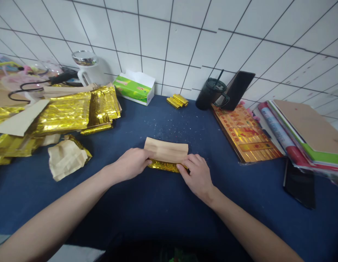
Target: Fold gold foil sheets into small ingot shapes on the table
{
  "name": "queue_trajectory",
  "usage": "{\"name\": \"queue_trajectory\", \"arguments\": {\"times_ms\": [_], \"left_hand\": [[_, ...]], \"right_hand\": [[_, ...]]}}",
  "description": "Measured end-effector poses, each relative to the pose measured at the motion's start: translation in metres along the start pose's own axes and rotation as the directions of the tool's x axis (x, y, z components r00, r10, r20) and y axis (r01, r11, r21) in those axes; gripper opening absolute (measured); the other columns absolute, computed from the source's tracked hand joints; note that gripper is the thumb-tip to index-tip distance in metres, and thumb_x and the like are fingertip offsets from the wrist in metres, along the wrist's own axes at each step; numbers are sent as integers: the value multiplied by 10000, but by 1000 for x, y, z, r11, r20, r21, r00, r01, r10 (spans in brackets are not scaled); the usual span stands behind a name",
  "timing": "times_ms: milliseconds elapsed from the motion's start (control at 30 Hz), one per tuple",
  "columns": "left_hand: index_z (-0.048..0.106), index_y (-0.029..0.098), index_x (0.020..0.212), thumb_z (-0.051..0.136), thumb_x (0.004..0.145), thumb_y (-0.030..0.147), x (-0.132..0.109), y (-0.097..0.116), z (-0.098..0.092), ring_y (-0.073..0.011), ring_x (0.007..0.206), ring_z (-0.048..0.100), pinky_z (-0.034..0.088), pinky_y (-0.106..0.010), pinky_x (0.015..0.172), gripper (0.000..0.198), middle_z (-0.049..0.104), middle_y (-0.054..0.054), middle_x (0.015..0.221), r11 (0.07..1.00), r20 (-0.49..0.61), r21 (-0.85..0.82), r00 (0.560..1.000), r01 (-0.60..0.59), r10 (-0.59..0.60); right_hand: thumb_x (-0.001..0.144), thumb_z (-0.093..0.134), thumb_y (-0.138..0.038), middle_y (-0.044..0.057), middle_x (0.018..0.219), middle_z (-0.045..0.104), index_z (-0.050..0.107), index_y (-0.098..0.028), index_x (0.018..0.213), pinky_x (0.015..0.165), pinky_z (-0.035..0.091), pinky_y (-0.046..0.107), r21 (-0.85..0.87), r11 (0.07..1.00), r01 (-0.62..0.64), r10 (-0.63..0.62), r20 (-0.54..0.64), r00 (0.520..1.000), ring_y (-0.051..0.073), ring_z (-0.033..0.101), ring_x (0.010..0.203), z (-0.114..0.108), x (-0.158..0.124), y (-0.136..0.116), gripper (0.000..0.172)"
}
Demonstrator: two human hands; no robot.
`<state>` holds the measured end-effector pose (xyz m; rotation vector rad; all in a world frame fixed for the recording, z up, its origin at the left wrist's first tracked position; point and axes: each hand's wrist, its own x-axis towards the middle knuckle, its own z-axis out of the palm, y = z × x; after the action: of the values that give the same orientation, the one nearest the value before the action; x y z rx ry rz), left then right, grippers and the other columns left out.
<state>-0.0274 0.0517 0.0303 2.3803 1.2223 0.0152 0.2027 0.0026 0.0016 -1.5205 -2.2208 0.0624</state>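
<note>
Pinching the left end of a folded sheet (166, 150), the left hand (133, 163) has its thumb and fingers close together, while the right hand (197, 174) grasps the right end, fingers bent over the corner and thumb at the near edge. The sheet lies on the blue desk (158, 203) between the hands, straight in front of the person; its upper face is plain brown, and shiny gold shows along the near side.

Beyond it, pale specks dot the desk, and a few small gold rolls (177, 100) lie together near the tiled wall (182, 43). A green tissue pack (133, 87) stands to their left, a black cup (208, 96) with a straw to their right.

Farther left is a heap of gold sheets (67, 112), with a crumpled piece (66, 160) just on its near side, brown face up, and a white mug (89, 69) behind. On the right lie orange-gold packets (248, 136), a dark upright device (238, 89) at their far end, then a stack of books (311, 127).
</note>
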Motion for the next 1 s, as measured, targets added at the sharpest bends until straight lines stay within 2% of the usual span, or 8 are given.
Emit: {"name": "queue_trajectory", "arguments": {"times_ms": [400,533,600,733,867,933,1000], "left_hand": [[548,196,794,434,807,199,1,4,-1,-216,748,630,418,-275,621,115,650,-33,797,997,-35,47,998,59,-57],[522,194,830,447,801,195,1,6,0,-220,770,627,433,-286,645,80,641,-33,822,994,-18,58,995,95,-94],[500,187,929,463,790,178,2,7,1,-225,816,623,447,-297,678,144,631,-49,916,991,-36,56,992,119,-117],[387,171,1163,489,774,158,2,7,4,-238,899,606,457,-326,760,402,546,-98,1115,986,-74,85,988,140,-134],[303,185,1263,491,787,177,0,10,3,-219,769,626,476,-332,714,512,517,-92,1060,976,-53,138,986,166,-161],[285,188,1283,490,787,174,0,10,3,-208,732,628,481,-334,703,537,492,-94,1074,974,-50,148,985,172,-166],[295,190,1281,485,785,161,0,10,3,-203,727,628,482,-333,703,532,477,-96,1080,973,-52,147,983,180,-174]], "right_hand": [[838,501,-304,33,691,546,543,-198,644,633,351,320,-151,988,25,-20,34,999,190,477,699,1,1,0,226],[819,527,-291,34,719,566,554,-187,707,639,374,326,-165,986,10,-4,33,999,198,491,712,2,0,-2,155],[804,545,-267,44,780,589,572,-172,810,652,395,329,-150,989,2,0,13,1000,202,506,733,3,0,-2,99],[799,542,-224,100,970,598,583,-152,936,793,419,372,-150,988,44,-52,-50,997,230,523,900,3,-1,-3,160],[817,482,-134,128,1234,502,629,-186,836,985,271,486,-199,964,175,-188,-47,981,271,384,1189,2,-2,-4,158],[830,467,-142,118,1266,490,643,-199,830,1007,217,518,-203,955,217,-224,-13,975,270,349,1226,1,-3,-4,184],[853,471,-247,121,1268,495,647,-208,908,1011,189,542,-199,955,220,-215,44,976,276,349,1229,-1,-3,-4,188]]}}
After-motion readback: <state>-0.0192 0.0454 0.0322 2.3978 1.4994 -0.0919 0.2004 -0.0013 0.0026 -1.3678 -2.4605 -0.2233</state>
